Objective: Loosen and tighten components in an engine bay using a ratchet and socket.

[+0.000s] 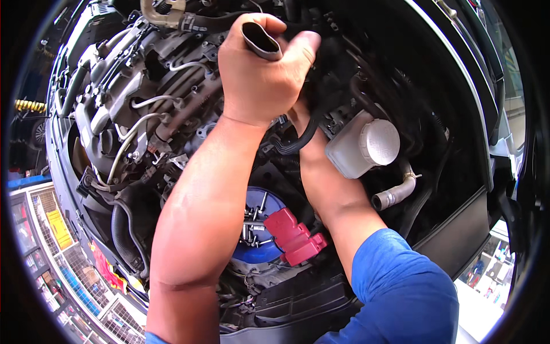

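My left hand (258,80) is closed around a dark hose (260,41) over the engine bay. The hose's open end shows between my fingers and thumb. My right forearm (326,172) reaches down behind my left hand, beside a white fluid reservoir (350,150) with a round cap (380,142). Only the wrist of my right hand (297,117) shows; its fingers are hidden behind my left hand and dark hoses. Between my forearms lies a blue dish (258,252) holding several bolts and metal fittings (252,229). A red plastic cover (295,238) rests at its right edge.
Metal engine pipes (152,102) and parts crowd the left. A loose hose end with a clamp (395,194) sticks out below the reservoir. A black fender edge (458,223) runs along the right. Wire shelving (57,229) stands beyond the car at far left.
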Demonstrator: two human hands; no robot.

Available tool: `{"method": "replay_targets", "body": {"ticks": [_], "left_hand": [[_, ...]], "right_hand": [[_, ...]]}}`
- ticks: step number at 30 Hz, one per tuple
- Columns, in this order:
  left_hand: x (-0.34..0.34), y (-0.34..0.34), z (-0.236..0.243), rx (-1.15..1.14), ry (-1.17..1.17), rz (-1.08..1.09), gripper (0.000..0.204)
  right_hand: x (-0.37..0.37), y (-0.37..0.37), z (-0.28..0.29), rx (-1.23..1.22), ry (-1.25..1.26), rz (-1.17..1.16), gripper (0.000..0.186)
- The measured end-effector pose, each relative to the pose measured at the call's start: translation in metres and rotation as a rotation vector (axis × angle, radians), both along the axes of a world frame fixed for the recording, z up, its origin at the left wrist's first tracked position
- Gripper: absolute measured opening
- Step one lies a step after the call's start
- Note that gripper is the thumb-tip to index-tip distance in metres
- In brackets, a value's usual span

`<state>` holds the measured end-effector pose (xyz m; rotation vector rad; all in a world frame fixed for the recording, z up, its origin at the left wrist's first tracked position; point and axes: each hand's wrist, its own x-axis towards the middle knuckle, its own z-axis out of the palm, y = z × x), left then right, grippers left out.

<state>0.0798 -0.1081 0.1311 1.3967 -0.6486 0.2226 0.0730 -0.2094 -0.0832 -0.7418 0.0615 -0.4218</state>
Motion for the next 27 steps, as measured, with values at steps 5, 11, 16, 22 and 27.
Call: {"method": "replay_targets", "body": {"ticks": [5,11,16,22,27], "left_hand": [[0.022,0.006,-0.003,0.323,-0.481,0.168,0.011],[0.009,-0.003,0.008,0.16,-0.137,0.039,0.012],[0.017,-0.005,0.001,0.147,-0.245,0.043,0.011],[0.008,-0.002,0.019,0.244,-0.417,0.121,0.009],[0.008,-0.012,0.02,0.168,-0.049,0.035,0.008]], "right_hand": [[-0.009,0.005,-0.006,-0.002,0.014,-0.011,0.04],[-0.009,-0.006,-0.021,-0.003,0.047,-0.03,0.042],[-0.006,-0.003,-0.035,-0.002,0.065,-0.036,0.044],[-0.007,-0.01,-0.039,0.003,0.071,-0.021,0.047],[-0.006,-0.009,-0.032,-0.026,0.1,0.014,0.066]]}}
